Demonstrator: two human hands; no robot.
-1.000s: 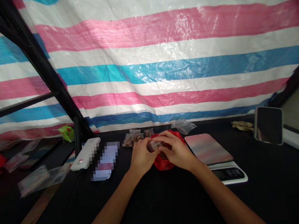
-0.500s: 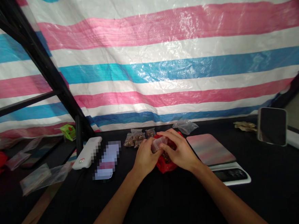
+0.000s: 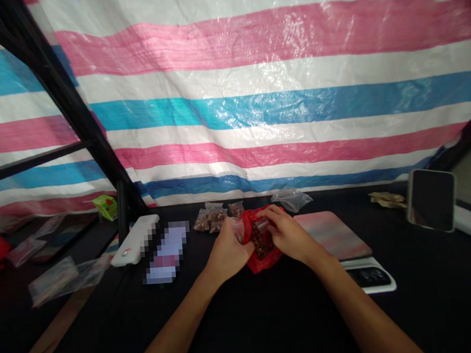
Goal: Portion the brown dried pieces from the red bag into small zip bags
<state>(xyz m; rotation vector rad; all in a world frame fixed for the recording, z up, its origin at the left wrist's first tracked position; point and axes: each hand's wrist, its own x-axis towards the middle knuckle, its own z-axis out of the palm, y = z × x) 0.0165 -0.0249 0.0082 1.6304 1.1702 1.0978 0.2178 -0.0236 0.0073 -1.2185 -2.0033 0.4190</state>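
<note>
A red plastic bag [image 3: 261,264] stands open on the black table, with small brown dried pieces [image 3: 263,244] inside. At its left rim my left hand [image 3: 229,250] is closed on a small clear plastic bag [image 3: 236,227], partly hidden by the fingers. My right hand [image 3: 285,232] reaches over the right side of the red bag. Its fingers are closed on a small clear plastic cup [image 3: 262,226], just above the brown pieces; much of the cup is covered. Behind my left hand lie several filled clear bags [image 3: 216,219].
Right of the red bag is a kitchen scale [image 3: 332,234]. A phone [image 3: 168,251] and a white power bank [image 3: 137,240] lie to the left. At the back are a clear bag [image 3: 291,198] and, far right, an upright dark-screened device [image 3: 431,200]. Loose clear bags [image 3: 57,280] lie far left.
My hands have drawn apart, exposing the brown pieces. The left moved slightly left with the clear bag, while the right moved right and lower, with the clear cup over the red bag's opening.
</note>
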